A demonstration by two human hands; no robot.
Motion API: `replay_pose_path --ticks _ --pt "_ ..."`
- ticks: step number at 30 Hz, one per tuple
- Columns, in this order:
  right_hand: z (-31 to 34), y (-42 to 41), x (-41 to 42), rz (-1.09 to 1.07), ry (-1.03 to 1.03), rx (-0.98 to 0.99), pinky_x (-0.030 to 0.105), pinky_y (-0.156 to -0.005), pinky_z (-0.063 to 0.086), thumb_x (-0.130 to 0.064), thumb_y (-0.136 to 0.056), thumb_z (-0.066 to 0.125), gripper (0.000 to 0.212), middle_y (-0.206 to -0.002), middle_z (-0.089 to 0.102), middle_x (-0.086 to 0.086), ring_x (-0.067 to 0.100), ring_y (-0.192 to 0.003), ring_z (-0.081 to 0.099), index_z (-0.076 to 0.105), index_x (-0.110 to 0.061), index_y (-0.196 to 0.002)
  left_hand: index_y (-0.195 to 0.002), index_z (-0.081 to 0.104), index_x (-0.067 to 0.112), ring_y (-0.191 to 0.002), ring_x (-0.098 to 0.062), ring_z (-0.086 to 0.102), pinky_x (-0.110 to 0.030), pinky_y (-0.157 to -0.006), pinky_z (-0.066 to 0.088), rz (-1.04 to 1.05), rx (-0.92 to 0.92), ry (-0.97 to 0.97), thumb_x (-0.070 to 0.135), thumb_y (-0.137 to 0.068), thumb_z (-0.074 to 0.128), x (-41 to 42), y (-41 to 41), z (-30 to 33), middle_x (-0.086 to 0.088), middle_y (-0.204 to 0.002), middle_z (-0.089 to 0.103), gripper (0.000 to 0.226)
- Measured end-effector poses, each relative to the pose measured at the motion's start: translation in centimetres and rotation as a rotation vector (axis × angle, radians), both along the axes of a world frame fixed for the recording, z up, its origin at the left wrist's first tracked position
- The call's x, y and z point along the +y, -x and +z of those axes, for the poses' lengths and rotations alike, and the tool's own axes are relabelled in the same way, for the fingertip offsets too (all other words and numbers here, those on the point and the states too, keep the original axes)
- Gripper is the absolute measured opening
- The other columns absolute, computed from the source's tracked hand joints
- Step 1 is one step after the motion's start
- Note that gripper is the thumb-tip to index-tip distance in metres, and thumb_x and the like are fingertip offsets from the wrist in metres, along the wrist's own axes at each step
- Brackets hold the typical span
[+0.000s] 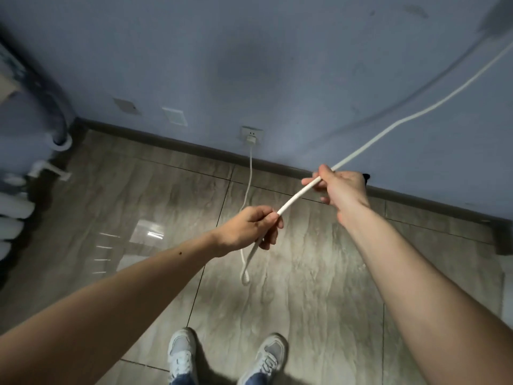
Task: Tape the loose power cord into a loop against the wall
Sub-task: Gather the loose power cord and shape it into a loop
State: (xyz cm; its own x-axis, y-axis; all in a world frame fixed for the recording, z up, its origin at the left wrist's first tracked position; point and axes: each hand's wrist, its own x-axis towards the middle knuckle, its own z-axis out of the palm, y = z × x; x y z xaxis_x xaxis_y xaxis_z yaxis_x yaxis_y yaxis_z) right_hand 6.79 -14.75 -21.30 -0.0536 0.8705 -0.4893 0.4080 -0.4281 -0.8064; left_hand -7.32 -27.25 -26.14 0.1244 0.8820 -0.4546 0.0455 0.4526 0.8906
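A white power cord [294, 198] runs from its plug [251, 140] in a low wall socket [251, 132] down to the floor, bends into a narrow hanging fold [245, 276], then rises through both hands and off to the upper right along the blue wall [277, 65]. My left hand [249, 230] grips the cord just above the fold. My right hand [337, 187] pinches the cord further up, near the dark skirting board. A short taut stretch of cord spans between the two hands. No tape is in view.
Grey marble-look floor tiles [305, 287] lie below, with my two white shoes [226, 357] at the bottom. Two blank wall plates [175, 115] sit left of the socket. A pipe and pale radiator-like objects [16, 207] fill the left edge.
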Motion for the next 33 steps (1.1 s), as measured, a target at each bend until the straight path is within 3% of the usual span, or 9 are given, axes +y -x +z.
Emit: replay_pose_path --ticks 3,5,7,11,18,22,25,30,33 --pt "0.4 0.0 -1.7 0.365 -0.302 -0.737 0.029 -0.061 0.049 -0.058 -0.086 0.054 0.051 -0.063 0.069 0.007 0.027 -0.063 0.065 0.062 -0.013 -0.063 -0.083 0.058 0.011 -0.050 -0.013 0.040 -0.022 -0.048 0.034 0.021 0.060 0.016 0.021 -0.104 0.038 -0.5 3.1 0.4 -0.003 -0.059 0.050 0.031" --pt "1.3 1.6 -3.0 0.506 -0.627 -0.916 0.034 -0.072 0.040 -0.063 -0.079 0.057 0.047 -0.074 0.064 0.003 0.029 -0.077 0.056 0.058 -0.017 -0.072 -0.083 0.058 0.010 -0.045 -0.010 0.035 -0.020 -0.046 0.030 0.027 0.049 0.009 0.019 -0.104 0.038 -0.4 5.0 1.0 -0.002 -0.057 0.048 0.031" --pt "1.5 3.6 -3.9 0.740 -0.876 -0.764 0.039 -0.089 0.033 -0.059 -0.081 0.051 0.039 -0.091 0.061 0.001 0.026 -0.092 0.052 0.060 -0.021 -0.087 -0.085 0.060 0.009 -0.042 -0.008 0.034 -0.019 -0.045 0.029 0.001 0.027 -0.011 0.019 -0.105 0.039 -0.1 6.4 1.9 -0.002 -0.056 0.048 0.031" --pt "1.8 6.2 -3.5 1.057 -0.671 -0.568 0.033 -0.094 0.028 -0.054 -0.090 0.036 0.042 -0.082 0.057 -0.009 0.017 -0.092 0.052 0.064 -0.023 -0.087 -0.102 0.063 0.000 -0.050 -0.013 0.041 -0.024 -0.049 0.035 -0.116 -0.001 -0.062 0.023 -0.104 0.042 -0.3 9.3 3.6 -0.003 -0.064 0.060 0.031" --pt "4.0 6.2 0.0 0.587 -0.540 -0.500 0.023 -0.062 0.036 -0.040 -0.097 0.047 0.032 -0.061 0.048 -0.006 0.016 -0.063 0.047 0.061 -0.019 -0.077 -0.078 0.059 0.006 -0.049 -0.011 0.048 -0.022 -0.050 0.043 -0.086 0.116 -0.093 0.033 -0.099 0.045 -2.6 15.9 2.5 0.002 -0.056 0.055 0.037" --pt "3.9 8.6 0.8 0.960 -0.730 -0.592 0.036 -0.079 0.042 -0.054 -0.092 0.040 0.035 -0.088 0.062 -0.006 0.017 -0.085 0.055 0.060 -0.026 -0.098 -0.072 0.052 0.013 -0.048 -0.003 0.034 -0.018 -0.049 0.031 -0.062 0.175 -0.127 0.032 -0.101 0.042 -0.8 16.8 3.4 0.013 -0.054 0.041 0.036" --pt "3.8 11.5 1.3 1.147 -0.748 -0.400 0.031 -0.065 0.039 -0.046 -0.091 0.054 0.020 -0.073 0.058 -0.010 0.012 -0.070 0.053 0.061 -0.028 -0.092 -0.078 0.058 0.014 -0.050 -0.007 0.033 -0.022 -0.048 0.029 -0.095 0.171 -0.193 0.031 -0.101 0.043 2.0 16.2 4.8 0.007 -0.056 0.040 0.033" --pt "4.7 10.6 5.8 0.720 -0.642 -0.198 0.022 -0.057 0.035 -0.030 -0.094 0.056 0.020 -0.061 0.050 -0.003 0.011 -0.059 0.043 0.061 -0.019 -0.077 -0.089 0.060 0.009 -0.061 -0.019 0.043 -0.027 -0.059 0.039 0.093 0.194 -0.301 0.020 -0.104 0.040 4.5 19.4 5.0 -0.010 -0.067 0.047 0.028" --pt "4.8 10.9 7.3 0.749 -0.587 -0.283 0.035 -0.072 0.049 -0.034 -0.093 0.054 0.022 -0.071 0.063 0.001 0.022 -0.070 0.059 0.064 -0.018 -0.083 -0.082 0.054 0.010 -0.051 -0.008 0.037 -0.019 -0.052 0.033 0.185 0.161 -0.307 0.018 -0.105 0.034 6.2 19.5 5.2 0.009 -0.054 0.041 0.032"
